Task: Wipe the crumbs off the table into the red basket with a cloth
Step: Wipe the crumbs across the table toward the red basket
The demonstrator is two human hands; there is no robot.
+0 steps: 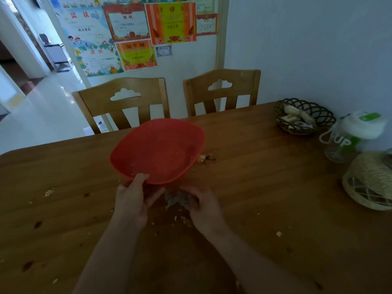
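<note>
A person's left hand [132, 200] pinches the near rim of the red basket [158, 150], tilting it above the wooden surface [265, 187]. Just right, the right hand [203, 203] clenches a grey cloth [177, 199]. Crumbs [182, 219] lie below both grips; a hasty sweep could scatter them past the rim.

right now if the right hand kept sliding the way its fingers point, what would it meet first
The right hand, bunched on the grey crumpled cloth, points up and left toward the near rim of the tilted red plastic basket that the left hand holds. It would probably meet that rim first, though depth is unclear.
</note>
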